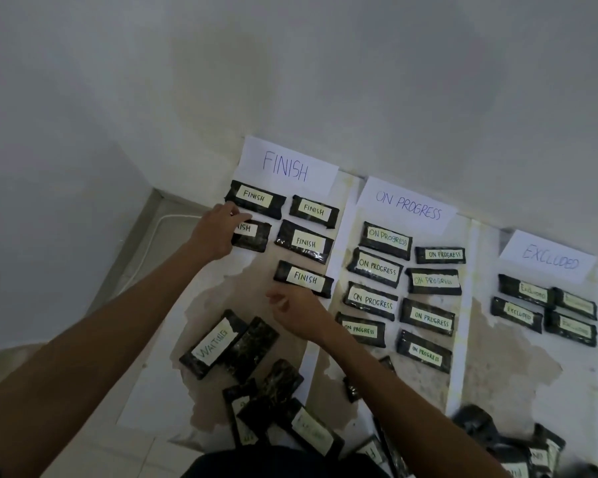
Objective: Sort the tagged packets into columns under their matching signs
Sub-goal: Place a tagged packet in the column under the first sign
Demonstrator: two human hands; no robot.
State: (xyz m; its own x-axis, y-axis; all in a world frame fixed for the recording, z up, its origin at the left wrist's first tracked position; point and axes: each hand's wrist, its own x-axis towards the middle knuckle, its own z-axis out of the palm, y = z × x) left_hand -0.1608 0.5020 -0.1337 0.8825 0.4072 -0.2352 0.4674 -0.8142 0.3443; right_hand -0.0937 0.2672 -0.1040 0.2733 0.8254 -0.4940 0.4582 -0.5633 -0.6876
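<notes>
Your left hand [218, 232] pinches a FINISH packet [252, 236] at 7 o'clock below the FINISH sign [287, 167]. Your right hand [297, 312] hovers loosely curled and empty, just beside the lowest FINISH packet [304, 278]

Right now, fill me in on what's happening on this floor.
A person is sorting dark tagged packets into columns under paper signs. The left hand is on a FINISH packet in the left row under the FINISH sign, covering part of its tag. The right hand hovers, loosely curled and empty, just below the lowest FINISH packet. The ON PROGRESS sign and EXCLUDED sign have columns already. An unsorted pile, including a WAITING packet, lies near the person.
</notes>
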